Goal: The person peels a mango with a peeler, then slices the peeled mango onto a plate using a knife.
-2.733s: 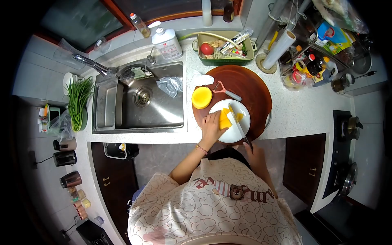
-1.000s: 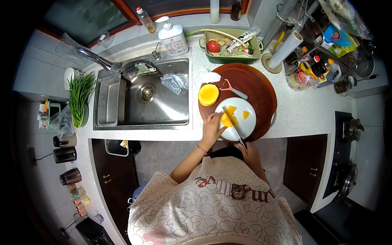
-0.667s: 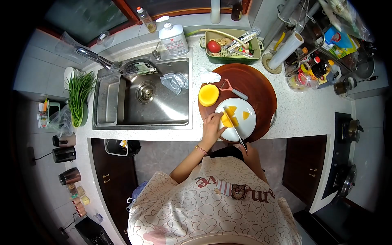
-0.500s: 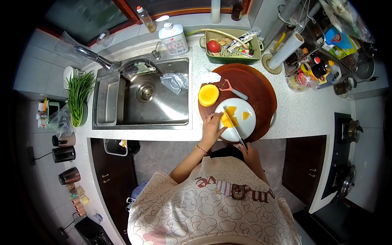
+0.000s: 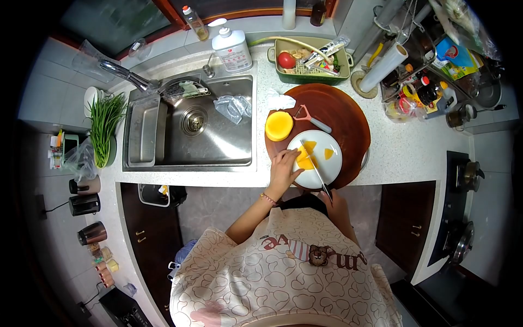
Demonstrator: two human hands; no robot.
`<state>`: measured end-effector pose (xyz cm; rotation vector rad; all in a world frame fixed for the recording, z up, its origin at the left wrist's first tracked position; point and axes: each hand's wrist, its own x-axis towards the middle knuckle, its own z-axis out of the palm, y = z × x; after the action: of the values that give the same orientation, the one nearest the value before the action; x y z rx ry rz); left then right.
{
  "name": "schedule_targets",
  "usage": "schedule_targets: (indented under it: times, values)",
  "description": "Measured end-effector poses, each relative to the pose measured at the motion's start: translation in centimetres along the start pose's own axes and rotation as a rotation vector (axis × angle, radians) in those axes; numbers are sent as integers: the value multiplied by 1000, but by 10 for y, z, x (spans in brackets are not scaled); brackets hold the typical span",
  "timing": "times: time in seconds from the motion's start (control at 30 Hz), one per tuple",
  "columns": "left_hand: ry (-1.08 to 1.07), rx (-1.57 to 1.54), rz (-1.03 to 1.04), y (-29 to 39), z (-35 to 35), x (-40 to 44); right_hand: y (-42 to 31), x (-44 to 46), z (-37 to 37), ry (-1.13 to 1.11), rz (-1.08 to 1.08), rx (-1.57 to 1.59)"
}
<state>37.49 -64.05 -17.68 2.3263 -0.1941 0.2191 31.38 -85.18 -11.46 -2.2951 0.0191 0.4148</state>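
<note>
On a white plate (image 5: 331,167) lie several yellow-orange chunks (image 5: 309,146), perhaps squash or mango. My left hand (image 5: 284,168) is at the plate's left side, fingers closed on one of these chunks (image 5: 305,163). My right hand (image 5: 336,206) grips the dark handle of a knife (image 5: 319,175). Its blade slants up over the plate, against the chunks beside my left fingertips. The plate rests on a round brown cutting board (image 5: 351,128). A larger rounded yellow piece (image 5: 279,126) and a peeler (image 5: 314,120) with a pink head lie on the board behind the plate.
Left of the board is a steel sink (image 5: 210,147) holding a crumpled plastic bag (image 5: 233,109). A green basket (image 5: 310,78) with a tomato (image 5: 286,60) stands behind the board. Bottles (image 5: 422,95) and a cling-film roll (image 5: 384,68) stand right. Green stalks (image 5: 104,128) lie far left.
The knife blade has shifted slightly to the right and towards me across the chunks. My left hand keeps its place on the chunk. Everything else looks the same.
</note>
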Motion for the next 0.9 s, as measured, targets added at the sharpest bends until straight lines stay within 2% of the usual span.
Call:
schedule_targets:
  times: [0.9]
  values:
    - [7,24,5,-4,2,2,-1,9,-6,-61,21,58]
